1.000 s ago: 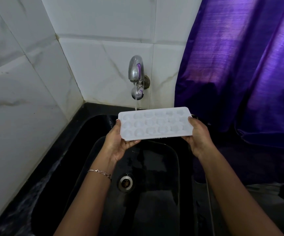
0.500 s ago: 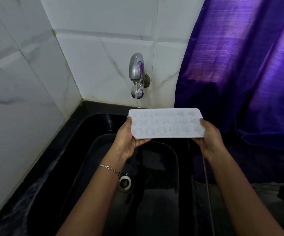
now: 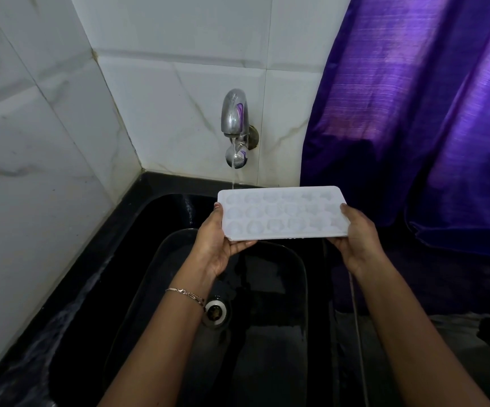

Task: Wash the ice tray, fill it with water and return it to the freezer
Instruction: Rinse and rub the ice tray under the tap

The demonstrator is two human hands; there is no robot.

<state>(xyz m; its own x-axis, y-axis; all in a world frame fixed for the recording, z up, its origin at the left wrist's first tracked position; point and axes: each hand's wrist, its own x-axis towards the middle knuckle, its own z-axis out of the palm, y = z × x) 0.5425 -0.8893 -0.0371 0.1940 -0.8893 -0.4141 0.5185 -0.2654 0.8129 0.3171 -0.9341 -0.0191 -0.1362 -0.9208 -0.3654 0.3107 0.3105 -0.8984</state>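
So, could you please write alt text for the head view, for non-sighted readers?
Left hand and right hand hold a white rectangular plastic ice tray by its ends over a black sink, a thin stream from the chrome wall tap hitting its far left corner.

Corner of white, grey-veined wall tiles [image 3: 179, 39] above a glossy black counter [image 3: 70, 304] with a sunken black sink [image 3: 273, 342] and metal drain [image 3: 215, 311], a chrome tap [image 3: 235, 116] on the rear wall, purple curtain [image 3: 414, 113] at right.

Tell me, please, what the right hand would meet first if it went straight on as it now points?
Likely the wall just right of the tap: the right hand, gripping the tray, points forward and slightly left. Depth is unclear.
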